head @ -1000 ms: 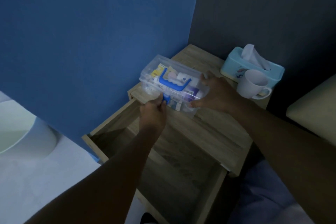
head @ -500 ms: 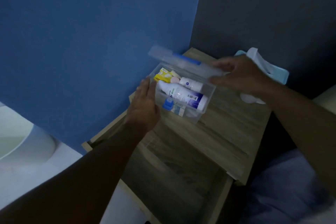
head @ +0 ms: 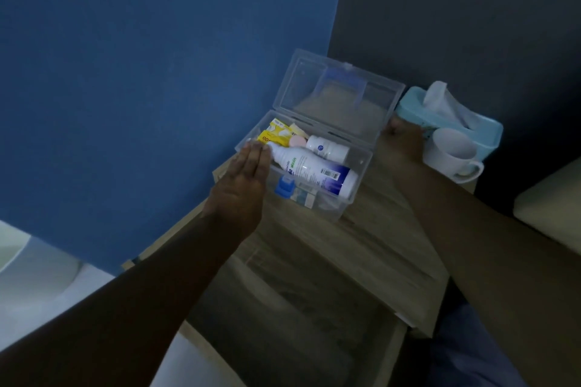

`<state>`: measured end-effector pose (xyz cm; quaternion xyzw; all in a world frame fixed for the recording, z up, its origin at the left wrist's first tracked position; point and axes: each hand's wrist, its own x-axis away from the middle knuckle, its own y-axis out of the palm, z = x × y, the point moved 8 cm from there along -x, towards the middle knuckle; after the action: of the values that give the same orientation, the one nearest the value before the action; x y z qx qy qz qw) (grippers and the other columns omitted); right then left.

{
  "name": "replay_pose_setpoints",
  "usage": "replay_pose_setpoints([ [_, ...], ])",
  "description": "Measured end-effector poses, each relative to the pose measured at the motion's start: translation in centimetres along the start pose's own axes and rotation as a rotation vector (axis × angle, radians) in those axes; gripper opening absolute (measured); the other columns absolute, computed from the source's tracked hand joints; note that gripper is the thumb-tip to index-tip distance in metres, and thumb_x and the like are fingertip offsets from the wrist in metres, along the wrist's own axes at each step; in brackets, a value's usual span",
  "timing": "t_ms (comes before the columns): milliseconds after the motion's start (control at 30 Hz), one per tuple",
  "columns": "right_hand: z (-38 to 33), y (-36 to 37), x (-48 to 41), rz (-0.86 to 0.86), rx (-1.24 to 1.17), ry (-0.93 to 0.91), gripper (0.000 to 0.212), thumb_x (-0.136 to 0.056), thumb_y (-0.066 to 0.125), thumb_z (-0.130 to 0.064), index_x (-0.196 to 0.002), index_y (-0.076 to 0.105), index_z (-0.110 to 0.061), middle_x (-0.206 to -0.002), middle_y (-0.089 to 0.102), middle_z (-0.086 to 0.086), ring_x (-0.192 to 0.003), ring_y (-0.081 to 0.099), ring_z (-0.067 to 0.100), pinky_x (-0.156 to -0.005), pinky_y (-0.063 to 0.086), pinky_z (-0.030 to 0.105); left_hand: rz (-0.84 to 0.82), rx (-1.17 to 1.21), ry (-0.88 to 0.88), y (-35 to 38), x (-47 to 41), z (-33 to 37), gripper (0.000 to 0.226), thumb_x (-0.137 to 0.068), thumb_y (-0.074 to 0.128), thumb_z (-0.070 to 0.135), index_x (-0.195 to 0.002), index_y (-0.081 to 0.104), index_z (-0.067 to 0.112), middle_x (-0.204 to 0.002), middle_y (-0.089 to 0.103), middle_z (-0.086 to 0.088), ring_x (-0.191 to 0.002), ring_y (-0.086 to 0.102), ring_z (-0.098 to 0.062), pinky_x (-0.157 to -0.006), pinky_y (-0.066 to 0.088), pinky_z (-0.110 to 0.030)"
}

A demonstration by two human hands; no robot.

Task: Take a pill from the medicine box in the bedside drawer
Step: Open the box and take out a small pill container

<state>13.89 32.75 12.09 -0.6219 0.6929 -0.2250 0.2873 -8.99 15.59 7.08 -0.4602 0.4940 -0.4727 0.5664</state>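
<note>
I see the clear medicine box sitting on the bedside bench with its lid tipped up and back, bottles and packets lying inside, and the drawer pulled out below. My left hand lies flat, fingers straight, against the box's left end. My right hand is just beyond the box's far right corner beside the white mug; its grip I cannot tell.

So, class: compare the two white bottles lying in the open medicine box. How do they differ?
The large bottle is longer and fatter than the small bottle. The large bottle carries a purple-blue band and a barcode; the small bottle shows only a small round blue mark. The large bottle lies nearer the front wall, the small bottle nearer the hinged lid. Both are white and lie on their sides.
</note>
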Motion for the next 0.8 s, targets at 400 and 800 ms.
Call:
replay_pose_setpoints([
  [400, -8.6, 1.8, 2.8, -0.048, -0.061, -0.298, 0.034, -0.087, 0.056, -0.005, -0.118, 0.069, -0.011, -0.118, 0.069, 0.008, -0.101, 0.064, 0.016, -0.075, 0.038, 0.011, -0.075, -0.008, -0.019, 0.3, -0.4, -0.1, 0.082, -0.089, 0.04, 0.004, -0.155, -0.008, 0.005, -0.165, -0.006, -0.015, -0.153, -0.007, -0.029, -0.124, 0.015, -0.04],
  [800, -11.4, 11.6, 2.3, -0.43, 0.534, -0.482, 0.053, -0.06, 0.086, -0.046, -0.09, 0.054, -0.016, -0.11, 0.066, 0.013, -0.102, 0.063, 0.028, -0.072, 0.043, 0.027, -0.013, 0.014, -0.008, 0.8, -0.3, -0.3, 0.08, -0.083, 0.027, 0.009, -0.155, -0.008, 0.002, -0.165, -0.004, -0.018, -0.153, -0.007, -0.031, -0.125, 0.014, -0.039],
])
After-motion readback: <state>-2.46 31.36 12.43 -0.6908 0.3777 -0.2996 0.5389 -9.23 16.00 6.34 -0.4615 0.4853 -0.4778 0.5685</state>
